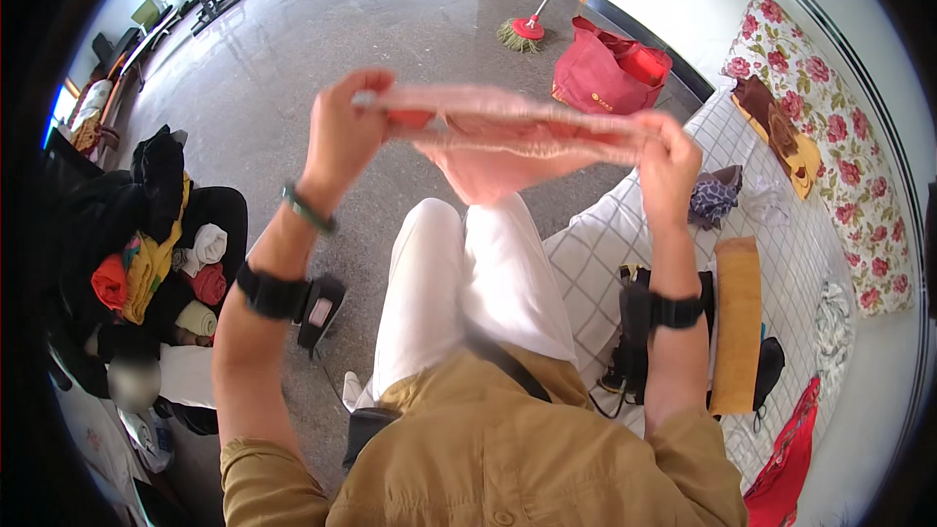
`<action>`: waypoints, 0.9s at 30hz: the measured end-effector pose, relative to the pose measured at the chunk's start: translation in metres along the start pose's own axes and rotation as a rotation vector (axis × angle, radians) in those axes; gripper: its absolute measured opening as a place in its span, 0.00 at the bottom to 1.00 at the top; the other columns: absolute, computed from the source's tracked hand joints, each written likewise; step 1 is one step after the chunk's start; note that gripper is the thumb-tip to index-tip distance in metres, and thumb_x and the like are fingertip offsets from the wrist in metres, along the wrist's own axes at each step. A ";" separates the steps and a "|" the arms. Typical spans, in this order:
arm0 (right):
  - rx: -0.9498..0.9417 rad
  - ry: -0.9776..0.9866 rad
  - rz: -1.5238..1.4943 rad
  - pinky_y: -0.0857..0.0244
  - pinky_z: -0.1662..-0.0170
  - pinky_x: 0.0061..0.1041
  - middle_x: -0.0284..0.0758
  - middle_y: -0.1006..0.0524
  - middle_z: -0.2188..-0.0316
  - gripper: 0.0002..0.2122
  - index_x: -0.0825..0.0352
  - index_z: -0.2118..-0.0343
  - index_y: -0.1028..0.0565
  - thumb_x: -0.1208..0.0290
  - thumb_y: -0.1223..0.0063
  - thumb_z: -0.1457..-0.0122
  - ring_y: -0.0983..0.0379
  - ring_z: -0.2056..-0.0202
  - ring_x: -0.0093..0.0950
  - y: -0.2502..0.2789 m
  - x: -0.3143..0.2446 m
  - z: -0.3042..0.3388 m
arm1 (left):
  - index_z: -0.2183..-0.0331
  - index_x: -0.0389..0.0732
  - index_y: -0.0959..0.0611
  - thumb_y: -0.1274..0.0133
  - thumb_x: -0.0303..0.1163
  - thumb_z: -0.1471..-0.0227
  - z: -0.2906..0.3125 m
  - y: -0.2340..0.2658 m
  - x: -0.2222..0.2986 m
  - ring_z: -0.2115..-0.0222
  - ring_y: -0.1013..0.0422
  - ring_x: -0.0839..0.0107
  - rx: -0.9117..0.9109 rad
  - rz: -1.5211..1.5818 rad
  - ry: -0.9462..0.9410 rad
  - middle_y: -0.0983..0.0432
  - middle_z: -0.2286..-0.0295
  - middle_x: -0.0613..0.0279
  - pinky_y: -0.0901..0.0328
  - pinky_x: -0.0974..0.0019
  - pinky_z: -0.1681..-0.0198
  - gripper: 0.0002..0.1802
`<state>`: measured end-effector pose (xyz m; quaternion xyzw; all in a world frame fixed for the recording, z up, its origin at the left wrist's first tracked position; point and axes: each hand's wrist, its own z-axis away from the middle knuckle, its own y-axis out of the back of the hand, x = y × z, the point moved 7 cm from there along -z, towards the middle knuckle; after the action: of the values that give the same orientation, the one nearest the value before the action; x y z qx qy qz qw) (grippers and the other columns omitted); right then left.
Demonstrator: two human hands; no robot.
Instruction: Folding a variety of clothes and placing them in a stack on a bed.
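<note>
A pair of pink underpants [498, 164] hangs in the air over my knees, blurred a little by motion. Its gathered elastic waistband is pulled wide between my two hands. My left hand [342, 132] is closed on one end of the band, with a green bangle at the wrist. On the other end, the fingers of my right hand [670, 161] are pinched. An orange-red patch shows on the cloth beside my left fingers. The lower part of the underpants droops toward my white trousers [429, 273].
Piled clothes [146, 263] lie to my left. On my right is a checked bed [605, 254] with a wooden board [736, 322], a crumpled patterned cloth [715, 197] and a floral cushion [830, 137]. A red bag [605, 73] and a mop [527, 31] stand ahead on the grey floor.
</note>
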<state>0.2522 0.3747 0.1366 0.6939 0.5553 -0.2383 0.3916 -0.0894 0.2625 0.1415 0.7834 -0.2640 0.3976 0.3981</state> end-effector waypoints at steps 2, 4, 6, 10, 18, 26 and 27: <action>-0.155 -0.142 0.145 0.34 0.67 0.24 0.39 0.24 0.77 0.12 0.71 0.71 0.25 0.85 0.62 0.55 0.27 0.71 0.24 0.009 0.019 0.046 | 0.63 0.36 0.21 0.53 0.15 0.56 0.040 0.002 -0.006 0.78 0.30 0.78 -0.030 -0.241 -0.190 0.24 0.67 0.61 0.36 0.74 0.78 0.15; -0.272 0.009 0.230 0.35 0.69 0.28 0.42 0.25 0.78 0.10 0.71 0.71 0.26 0.85 0.61 0.55 0.26 0.72 0.30 0.009 0.016 0.099 | 0.64 0.37 0.21 0.52 0.15 0.63 0.091 0.001 -0.012 0.69 0.25 0.60 -0.154 -0.356 -0.100 0.25 0.66 0.51 0.31 0.66 0.70 0.19; -0.449 -0.104 0.255 0.36 0.70 0.29 0.44 0.27 0.76 0.09 0.71 0.72 0.26 0.84 0.59 0.54 0.27 0.73 0.39 0.004 0.033 0.154 | 0.64 0.36 0.21 0.53 0.13 0.65 0.140 -0.003 -0.025 0.70 0.26 0.57 -0.167 -0.350 -0.294 0.26 0.65 0.52 0.32 0.66 0.71 0.20; -0.626 -0.494 0.163 0.35 0.70 0.33 0.44 0.27 0.73 0.08 0.69 0.70 0.26 0.82 0.55 0.54 0.30 0.74 0.44 -0.002 0.054 0.207 | 0.63 0.36 0.22 0.53 0.12 0.67 0.183 -0.017 -0.052 0.73 0.27 0.56 -0.220 -0.241 -0.082 0.27 0.64 0.52 0.32 0.66 0.73 0.22; -0.679 0.235 0.545 0.35 0.62 0.32 0.35 0.29 0.68 0.16 0.64 0.64 0.27 0.77 0.43 0.61 0.31 0.63 0.37 -0.036 -0.001 0.190 | 0.56 0.40 0.24 0.50 0.14 0.61 0.202 -0.046 -0.128 0.73 0.28 0.71 -0.167 0.119 0.381 0.28 0.64 0.57 0.33 0.72 0.72 0.26; -0.686 0.272 0.477 0.33 0.66 0.34 0.38 0.28 0.68 0.16 0.66 0.62 0.26 0.80 0.48 0.58 0.29 0.68 0.39 -0.054 -0.011 0.180 | 0.56 0.41 0.24 0.52 0.12 0.60 0.183 -0.045 -0.065 0.70 0.29 0.64 -0.168 -0.095 0.019 0.30 0.62 0.55 0.33 0.69 0.70 0.26; -0.630 0.168 0.513 0.32 0.67 0.35 0.40 0.27 0.70 0.15 0.67 0.62 0.26 0.81 0.50 0.57 0.28 0.70 0.40 -0.047 -0.006 0.170 | 0.56 0.41 0.24 0.53 0.12 0.60 0.177 -0.041 -0.058 0.70 0.29 0.62 -0.158 -0.197 -0.079 0.30 0.62 0.54 0.33 0.68 0.70 0.26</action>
<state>0.2235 0.2375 0.0296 0.6731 0.4402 0.1057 0.5848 -0.0179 0.1427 0.0116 0.7866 -0.2316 0.3034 0.4853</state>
